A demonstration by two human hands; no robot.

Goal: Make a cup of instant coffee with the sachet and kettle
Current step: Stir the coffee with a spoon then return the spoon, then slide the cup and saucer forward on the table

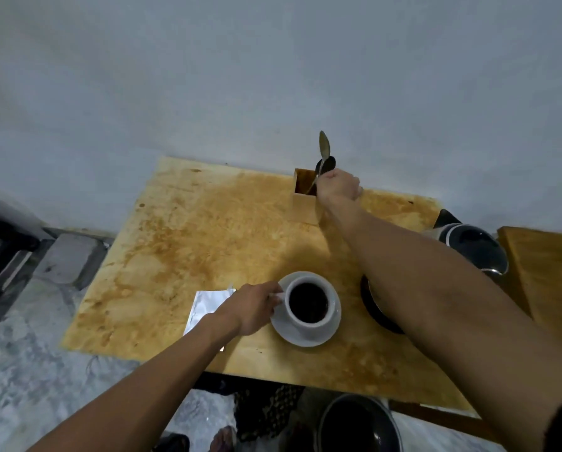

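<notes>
A stained yellow-brown wooden worktop stands against a plain grey-white wall. A small open wooden box sits at its far edge. Left, on the mottled grey floor, lies a grey stone block.

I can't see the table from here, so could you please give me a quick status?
Left hand on cup handle, cup full, dark. Right hand holds spoon at wooden holder. Sachet flat beside saucer. Nothing obstructing.

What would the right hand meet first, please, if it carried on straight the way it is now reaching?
Probably the wooden holder right at the right hand, where it holds the spoon; just behind stands the wall. From this one view, depth is hard to judge.
</notes>
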